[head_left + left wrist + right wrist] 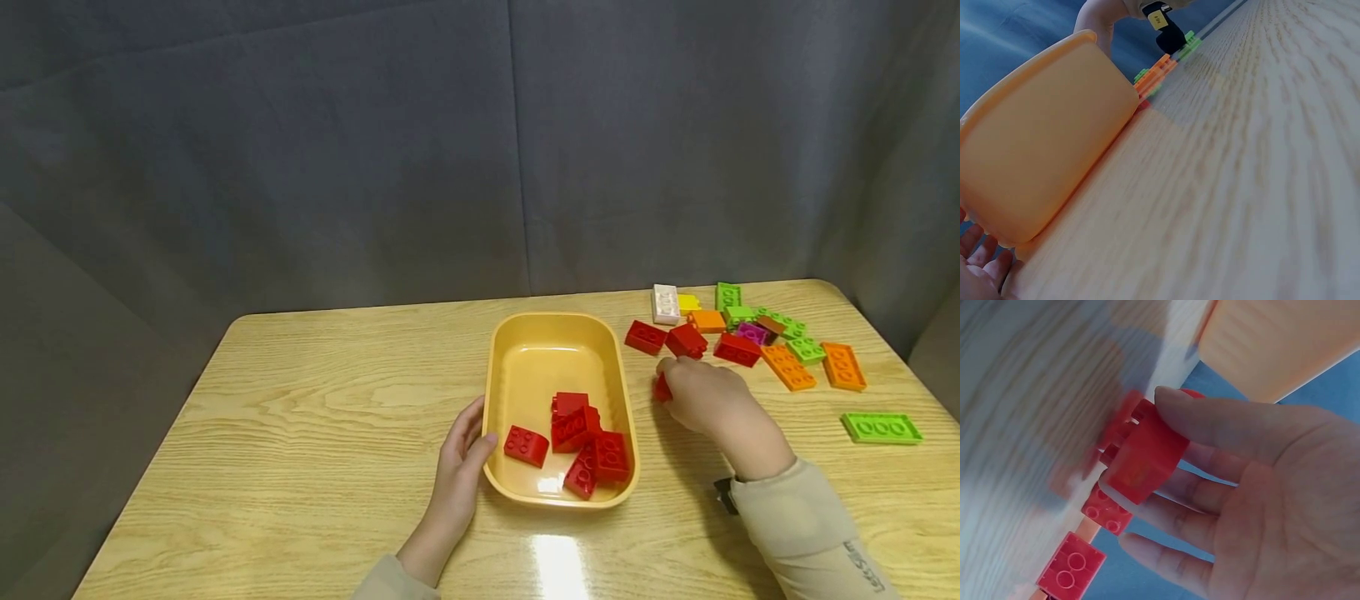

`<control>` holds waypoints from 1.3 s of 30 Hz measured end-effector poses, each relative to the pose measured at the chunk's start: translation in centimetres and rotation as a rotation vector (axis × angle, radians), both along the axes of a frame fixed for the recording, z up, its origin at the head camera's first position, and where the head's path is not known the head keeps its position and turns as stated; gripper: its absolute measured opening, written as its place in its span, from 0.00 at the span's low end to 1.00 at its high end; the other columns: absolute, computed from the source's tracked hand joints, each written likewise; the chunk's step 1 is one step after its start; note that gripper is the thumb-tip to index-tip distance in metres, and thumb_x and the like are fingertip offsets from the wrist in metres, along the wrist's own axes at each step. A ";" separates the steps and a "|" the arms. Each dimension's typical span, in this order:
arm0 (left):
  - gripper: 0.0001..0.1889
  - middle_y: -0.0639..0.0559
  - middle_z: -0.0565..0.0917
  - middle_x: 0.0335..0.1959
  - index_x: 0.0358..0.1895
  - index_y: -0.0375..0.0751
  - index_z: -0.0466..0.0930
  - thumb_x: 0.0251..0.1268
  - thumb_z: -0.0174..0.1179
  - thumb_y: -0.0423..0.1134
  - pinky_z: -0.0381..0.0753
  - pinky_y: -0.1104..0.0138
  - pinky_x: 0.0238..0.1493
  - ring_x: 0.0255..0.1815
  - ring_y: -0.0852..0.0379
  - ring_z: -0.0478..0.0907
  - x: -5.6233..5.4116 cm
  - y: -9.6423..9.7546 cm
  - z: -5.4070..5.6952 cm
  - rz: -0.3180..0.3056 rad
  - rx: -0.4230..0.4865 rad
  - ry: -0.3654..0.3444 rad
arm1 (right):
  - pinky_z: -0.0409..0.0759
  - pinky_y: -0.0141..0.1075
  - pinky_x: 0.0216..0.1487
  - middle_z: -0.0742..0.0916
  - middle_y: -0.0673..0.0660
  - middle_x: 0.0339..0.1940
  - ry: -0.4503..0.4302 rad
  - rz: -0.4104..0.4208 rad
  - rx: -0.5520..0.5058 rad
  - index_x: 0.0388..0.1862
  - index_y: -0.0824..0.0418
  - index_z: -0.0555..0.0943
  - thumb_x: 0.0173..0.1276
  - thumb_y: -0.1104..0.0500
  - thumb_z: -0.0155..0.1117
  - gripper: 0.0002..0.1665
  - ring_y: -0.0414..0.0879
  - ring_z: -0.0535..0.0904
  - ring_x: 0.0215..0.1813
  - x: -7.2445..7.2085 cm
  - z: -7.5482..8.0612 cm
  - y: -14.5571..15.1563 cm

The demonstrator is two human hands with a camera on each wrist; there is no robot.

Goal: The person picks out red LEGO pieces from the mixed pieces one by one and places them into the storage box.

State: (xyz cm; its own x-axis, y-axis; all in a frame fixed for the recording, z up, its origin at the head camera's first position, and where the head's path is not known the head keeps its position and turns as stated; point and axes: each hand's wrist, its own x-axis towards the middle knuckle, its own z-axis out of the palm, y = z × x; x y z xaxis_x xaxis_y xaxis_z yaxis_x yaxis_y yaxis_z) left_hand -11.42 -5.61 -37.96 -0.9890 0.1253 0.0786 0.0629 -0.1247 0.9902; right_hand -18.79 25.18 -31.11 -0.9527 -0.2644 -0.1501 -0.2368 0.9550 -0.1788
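Right grip [1260,487] pinches red brick [1154,450]; two red bricks [1072,565] lower left; yellow-orange tub [1279,344] upper right.

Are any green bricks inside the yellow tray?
No, the head view shows only red bricks in the yellow tray, with the green bricks lying on the table.

From my remote feed I see a screened-off recording corner, home or lab I cannot tell: grey cloth [337,167] hangs behind the wood-grain table [315,417] and beside it; a black wrist-worn device [1171,41] shows above it.
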 end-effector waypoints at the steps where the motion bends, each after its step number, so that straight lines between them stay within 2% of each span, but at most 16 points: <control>1: 0.28 0.36 0.64 0.73 0.75 0.34 0.57 0.75 0.48 0.35 0.69 0.67 0.66 0.72 0.41 0.62 0.0 0.0 0.0 -0.001 0.001 0.001 | 0.74 0.47 0.27 0.76 0.56 0.26 0.003 0.001 0.007 0.36 0.66 0.76 0.61 0.65 0.65 0.07 0.52 0.73 0.28 0.0 0.1 0.0; 7: 0.28 0.37 0.65 0.72 0.75 0.34 0.58 0.74 0.48 0.34 0.70 0.67 0.66 0.72 0.42 0.63 -0.1 0.1 -0.1 0.006 -0.009 0.003 | 0.74 0.47 0.27 0.76 0.55 0.24 0.026 0.024 0.030 0.33 0.64 0.76 0.62 0.64 0.66 0.07 0.52 0.73 0.27 0.5 0.4 -0.3; 14: 0.28 0.37 0.65 0.72 0.75 0.35 0.58 0.74 0.48 0.35 0.70 0.68 0.65 0.72 0.42 0.63 -0.1 0.0 0.0 0.009 -0.013 0.004 | 0.78 0.49 0.27 0.79 0.56 0.26 0.119 0.066 0.024 0.41 0.70 0.80 0.61 0.62 0.71 0.14 0.53 0.76 0.27 0.8 0.8 -0.8; 18: 0.28 0.37 0.65 0.72 0.75 0.35 0.58 0.74 0.48 0.35 0.71 0.67 0.65 0.72 0.41 0.63 -0.1 -0.1 0.0 0.007 -0.010 0.006 | 0.82 0.53 0.33 0.83 0.60 0.31 0.163 0.092 0.000 0.47 0.73 0.81 0.62 0.61 0.72 0.20 0.56 0.80 0.30 1.0 1.0 -1.1; 22: 0.28 0.37 0.65 0.72 0.75 0.35 0.58 0.74 0.48 0.35 0.71 0.67 0.65 0.72 0.41 0.63 0.0 0.0 0.0 0.005 -0.008 0.001 | 0.82 0.57 0.42 0.86 0.65 0.38 0.212 0.122 -0.056 0.53 0.73 0.80 0.63 0.62 0.71 0.23 0.61 0.83 0.38 1.0 1.1 -1.4; 30: 0.28 0.37 0.65 0.72 0.75 0.34 0.58 0.74 0.48 0.34 0.71 0.68 0.64 0.72 0.42 0.63 -0.1 0.0 0.0 0.012 -0.004 0.001 | 0.82 0.58 0.46 0.86 0.67 0.43 0.259 0.163 -0.106 0.55 0.72 0.80 0.59 0.65 0.73 0.25 0.62 0.83 0.41 1.3 1.4 -1.9; 39: 0.28 0.37 0.66 0.72 0.75 0.34 0.58 0.74 0.48 0.34 0.71 0.68 0.65 0.71 0.41 0.64 -0.1 0.1 -0.1 0.014 -0.004 0.000 | 0.78 0.61 0.53 0.85 0.70 0.51 0.338 0.193 -0.129 0.57 0.70 0.80 0.57 0.64 0.75 0.28 0.66 0.82 0.50 1.6 1.9 -2.3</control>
State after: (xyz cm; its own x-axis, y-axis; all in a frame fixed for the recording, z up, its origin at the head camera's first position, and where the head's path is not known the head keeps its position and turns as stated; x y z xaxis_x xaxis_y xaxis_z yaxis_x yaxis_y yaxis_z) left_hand -11.49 -5.55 -38.02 -0.9907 0.1113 0.0779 0.0645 -0.1197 0.9907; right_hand -17.22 22.90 -29.24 -0.8738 -0.4389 0.2095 -0.4752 0.8622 -0.1758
